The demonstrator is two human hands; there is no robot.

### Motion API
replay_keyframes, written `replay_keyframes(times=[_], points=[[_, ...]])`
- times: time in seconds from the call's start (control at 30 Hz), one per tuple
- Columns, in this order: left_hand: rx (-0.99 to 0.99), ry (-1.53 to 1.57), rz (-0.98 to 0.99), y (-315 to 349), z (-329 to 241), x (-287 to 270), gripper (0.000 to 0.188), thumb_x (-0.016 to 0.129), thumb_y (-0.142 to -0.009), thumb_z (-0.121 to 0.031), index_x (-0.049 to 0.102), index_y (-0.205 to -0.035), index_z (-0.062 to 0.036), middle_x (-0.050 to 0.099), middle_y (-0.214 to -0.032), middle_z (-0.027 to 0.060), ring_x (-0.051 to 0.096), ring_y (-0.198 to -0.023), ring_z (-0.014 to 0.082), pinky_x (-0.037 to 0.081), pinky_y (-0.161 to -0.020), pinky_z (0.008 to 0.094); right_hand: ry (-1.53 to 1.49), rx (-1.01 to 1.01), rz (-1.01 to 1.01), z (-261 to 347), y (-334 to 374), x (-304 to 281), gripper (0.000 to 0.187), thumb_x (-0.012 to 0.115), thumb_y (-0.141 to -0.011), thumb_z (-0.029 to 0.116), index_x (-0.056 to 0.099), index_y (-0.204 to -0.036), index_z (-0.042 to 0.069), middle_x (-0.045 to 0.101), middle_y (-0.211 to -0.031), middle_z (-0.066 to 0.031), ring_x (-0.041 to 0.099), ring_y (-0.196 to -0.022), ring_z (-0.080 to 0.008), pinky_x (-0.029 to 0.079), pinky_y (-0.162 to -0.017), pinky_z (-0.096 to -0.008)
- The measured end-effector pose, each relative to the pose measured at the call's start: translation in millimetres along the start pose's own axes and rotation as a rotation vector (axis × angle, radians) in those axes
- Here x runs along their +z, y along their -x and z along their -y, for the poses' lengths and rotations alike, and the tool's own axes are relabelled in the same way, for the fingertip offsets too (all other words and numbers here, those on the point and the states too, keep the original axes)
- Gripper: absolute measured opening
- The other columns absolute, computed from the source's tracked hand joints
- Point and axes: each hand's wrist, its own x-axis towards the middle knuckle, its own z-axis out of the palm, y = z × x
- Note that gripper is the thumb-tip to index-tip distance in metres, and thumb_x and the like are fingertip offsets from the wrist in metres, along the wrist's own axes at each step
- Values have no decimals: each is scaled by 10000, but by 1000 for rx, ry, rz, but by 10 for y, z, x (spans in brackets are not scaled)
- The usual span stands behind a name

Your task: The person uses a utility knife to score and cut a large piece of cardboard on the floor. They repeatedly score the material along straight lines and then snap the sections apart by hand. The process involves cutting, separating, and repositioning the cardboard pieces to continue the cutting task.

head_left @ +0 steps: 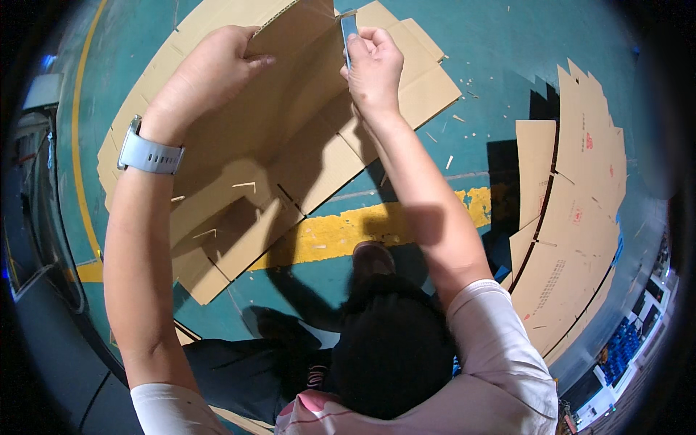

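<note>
A brown cardboard sheet [290,80] stands raised toward the far side, over more flat cardboard [319,174] with slots and fold lines. My left hand [235,61], with a pale watch on its wrist, is closed on the raised sheet's left edge; the thumb lies on the near face and the other fingers are largely hidden. In my right hand [375,69] is a slim blue utility knife [349,30], gripped upright with the thumb along it. Its upper end meets the cardboard's edge at the top, where the blade is too small to make out.
To the right leans a stack of printed cardboard sheets [573,210]. Small cardboard scraps [449,161] lie scattered on the green floor [493,43], which a worn yellow stripe [326,235] crosses. Dark equipment [43,312] stands at the left. My shoe [372,259] is close to the stripe.
</note>
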Motion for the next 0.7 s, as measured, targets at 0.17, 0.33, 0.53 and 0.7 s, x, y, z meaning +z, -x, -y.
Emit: replay_keyframes(times=[0.17, 0.33, 0.53, 0.7], points=[[-23, -8, 9, 2, -60, 4, 364, 662, -891, -234, 599, -1117, 45, 671, -905, 225, 651, -806, 252, 491, -743, 375, -42, 17, 87, -24, -268, -70, 96, 575, -916, 96, 529, -936, 14, 535, -717, -16, 462, -541, -65, 398, -436, -216], [-43, -38, 5, 12, -68, -2, 359, 659, -891, -230, 598, -1115, 45, 666, -876, 223, 652, -789, 260, 491, -734, 377, -82, 39, 6, -34, -142, 10, 108, 574, -928, 101, 523, -938, 6, 537, -712, -29, 457, -528, -69, 375, -408, -219], [-47, -56, -4, 18, -88, -11, 356, 660, -886, -227, 604, -1111, 43, 672, -885, 221, 656, -799, 273, 493, -740, 380, -83, 34, 12, -23, -73, -3, 106, 563, -937, 105, 524, -948, 7, 534, -715, -24, 453, -530, -61, 378, -415, -212], [-38, -53, -2, -1, -46, 8, 350, 657, -886, -227, 610, -1104, 44, 669, -910, 231, 659, -820, 281, 491, -749, 387, 0, -4, -3, -38, -49, -4, 100, 561, -939, 109, 535, -954, 14, 535, -709, -10, 453, -536, -51, 383, -425, -208]])
